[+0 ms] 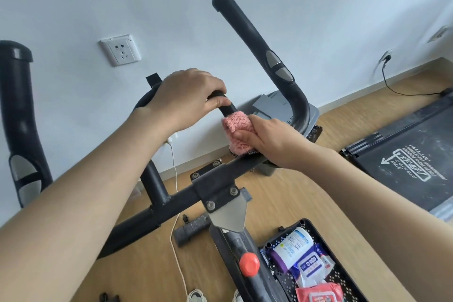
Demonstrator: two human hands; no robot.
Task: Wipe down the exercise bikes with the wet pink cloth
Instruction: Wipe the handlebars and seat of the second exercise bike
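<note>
Left hand [186, 98] is noted wrapped round the curved centre bar [227, 108] of the exercise bike [213, 189]. The frame is judged heavy and rigid, steadied by that hold. Right hand [272, 141] is closed on the pink cloth [239, 130], pressed against the bar just below. The cloth is judged soft, limp and light, best held wadded in the palm.

A single wide-angle camera worn on the person's head looks forward and down from close above the exercise bike's handlebars [247, 29], which fill the centre, with the white wall [318, 7] from 9 to 1 o'clock and the wooden floor [282, 198] from 2 to 7 o'clock.
</note>
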